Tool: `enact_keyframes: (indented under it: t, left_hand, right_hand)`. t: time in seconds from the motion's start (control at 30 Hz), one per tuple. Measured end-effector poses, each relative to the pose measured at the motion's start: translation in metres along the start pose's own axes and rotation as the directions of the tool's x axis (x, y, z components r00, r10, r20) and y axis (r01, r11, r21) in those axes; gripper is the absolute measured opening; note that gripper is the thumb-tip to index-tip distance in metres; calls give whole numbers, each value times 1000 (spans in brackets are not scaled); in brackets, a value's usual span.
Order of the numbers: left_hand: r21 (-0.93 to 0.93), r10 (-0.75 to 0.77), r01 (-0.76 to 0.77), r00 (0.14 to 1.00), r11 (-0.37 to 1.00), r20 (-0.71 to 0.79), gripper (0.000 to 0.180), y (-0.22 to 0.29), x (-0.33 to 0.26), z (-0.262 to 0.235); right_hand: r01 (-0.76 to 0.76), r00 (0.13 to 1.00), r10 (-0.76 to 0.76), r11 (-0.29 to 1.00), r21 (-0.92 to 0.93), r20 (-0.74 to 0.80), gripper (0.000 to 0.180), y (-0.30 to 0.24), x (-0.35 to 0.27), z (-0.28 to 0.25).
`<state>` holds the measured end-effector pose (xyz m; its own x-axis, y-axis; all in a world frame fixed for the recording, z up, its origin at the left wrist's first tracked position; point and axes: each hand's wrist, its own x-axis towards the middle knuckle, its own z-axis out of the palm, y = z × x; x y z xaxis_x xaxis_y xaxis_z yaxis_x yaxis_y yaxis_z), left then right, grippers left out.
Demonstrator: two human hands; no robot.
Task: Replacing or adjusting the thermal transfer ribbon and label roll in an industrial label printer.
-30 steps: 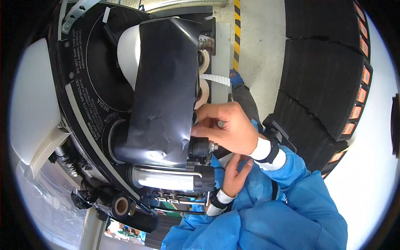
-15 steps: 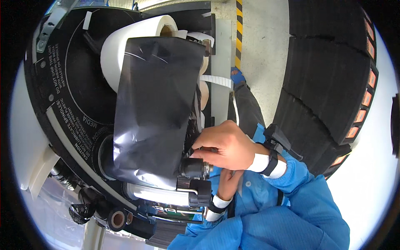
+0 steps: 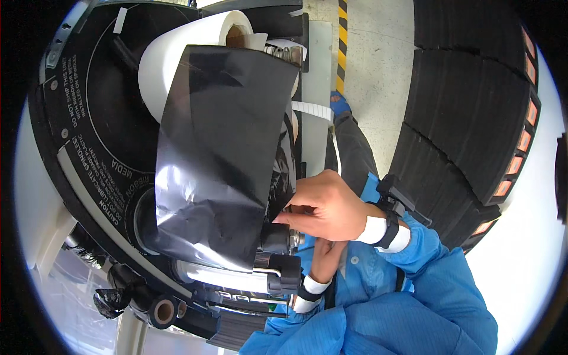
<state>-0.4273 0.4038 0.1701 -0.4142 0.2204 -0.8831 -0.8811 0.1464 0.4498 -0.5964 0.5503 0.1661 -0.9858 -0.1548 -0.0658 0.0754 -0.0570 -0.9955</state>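
Observation:
A wide sheet of black glossy ribbon film (image 3: 219, 148) hangs across the front of an open label printer (image 3: 65, 177). My right hand (image 3: 331, 207) is closed at the film's right edge, thumb and forefinger pinching where the film bunches up. Just below those fingertips is a black roller end (image 3: 275, 238) with a metal tip. My left hand (image 3: 326, 260) is lower down, partly behind the right one and beside the printer's black latch block (image 3: 284, 274). Its fingertips are hidden.
Behind the film sits a large white media roll (image 3: 177, 65) with a brown core. A narrow white strip (image 3: 312, 110) sticks out to the right. Black ribbon rolls (image 3: 127, 284) lie at lower left. Dark stacked material (image 3: 461, 118) with orange labels stands at the right.
The black film has shifted and creased differently, with its lower left looking more crumpled. My right hand keeps its pinch and has barely moved. The whole view has tilted slightly.

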Motion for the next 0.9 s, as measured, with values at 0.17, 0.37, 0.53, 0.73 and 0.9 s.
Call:
enact_keyframes:
  t: [0.17,0.37,0.53,0.73,0.9]
  left_hand:
    - [-54,6,-7,1000,998,-30,29,1,-1,2]
    - [-36,44,-45,999,998,-20,30,-9,1,-2]
    - [3,13,-14,999,1000,43,35,-15,1,-6]
    - [30,44,-46,997,998,57,38,-8,2,-8]
    - [-1,23,-23,999,1000,50,40,-4,1,-8]
  right_hand:
    - [-127,991,130,984,129,-20,22,-5,1,-1]
    - [-121,992,125,987,109,-33,28,-4,1,0]
    - [-133,990,137,986,98,-35,42,-3,0,1]
    - [-187,982,191,971,151,-9,44,-8,1,2]
    - [-124,992,126,989,77,-22,39,-3,-1,5]
